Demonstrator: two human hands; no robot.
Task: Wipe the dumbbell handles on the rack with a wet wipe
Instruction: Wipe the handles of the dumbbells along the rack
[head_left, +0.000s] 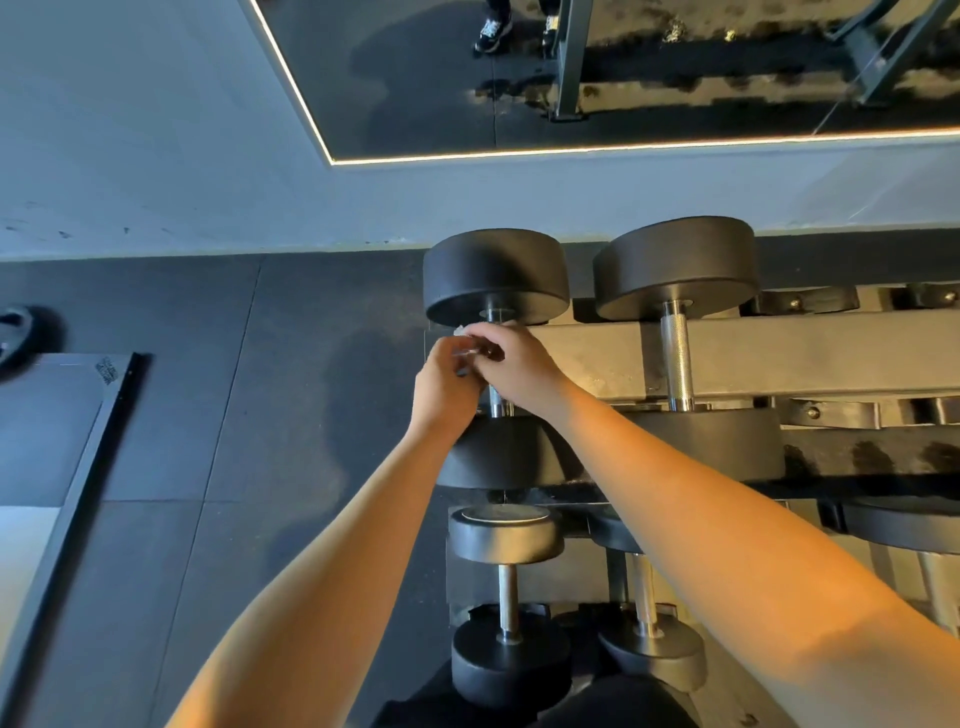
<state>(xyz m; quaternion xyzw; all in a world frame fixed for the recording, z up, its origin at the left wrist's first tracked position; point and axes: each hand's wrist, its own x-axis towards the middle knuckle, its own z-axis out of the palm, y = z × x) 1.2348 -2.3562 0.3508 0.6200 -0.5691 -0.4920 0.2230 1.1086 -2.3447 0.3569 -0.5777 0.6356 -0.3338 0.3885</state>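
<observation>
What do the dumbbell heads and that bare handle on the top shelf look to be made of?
The dumbbell heads look like matte black rubber or a similar coating: dull, with no glare. The bare handle looks like bright steel or chrome, with a fine crosshatched grip texture along its middle and smooth shiny ends.

Four dumbbells (496, 364) on one rack (779, 353) — two hands (514, 364), one wipe (462, 332).

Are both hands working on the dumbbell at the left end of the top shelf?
Yes: the left hand and right hand meet over the handle of the leftmost top dumbbell, with a bit of white wipe showing.
</observation>
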